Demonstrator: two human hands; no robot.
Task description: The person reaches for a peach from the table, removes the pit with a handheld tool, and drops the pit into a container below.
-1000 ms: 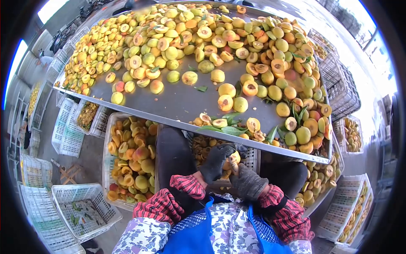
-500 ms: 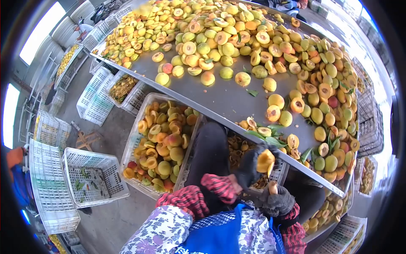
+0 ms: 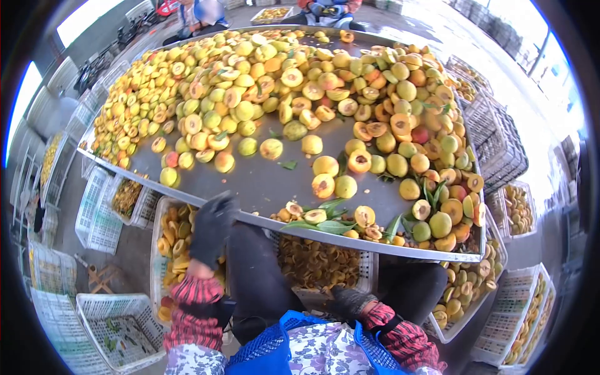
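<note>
My left hand, in a dark glove and blurred, is beside the table's near edge above a crate of fruit halves. No fruit shows in it, and its fingers are smeared. Lower down, my right hand, also gloved, is curled near my right thigh at the front of a crate of brown scraps. A small tip shows at its fingers, too small to name. Yellow-orange fruit, whole and halved, is heaped on the metal table, with green leaves near the front edge.
Two people sit beyond the table. White crates stand at the left and lower left. Fruit-filled crates and stacked crates are at the right. My knees are below the table's front edge.
The view has shifted up and right. My left hand has moved from beside my right hand to the left crate, and the fruit half it held no longer shows. My right hand is lower, over the scraps crate.
</note>
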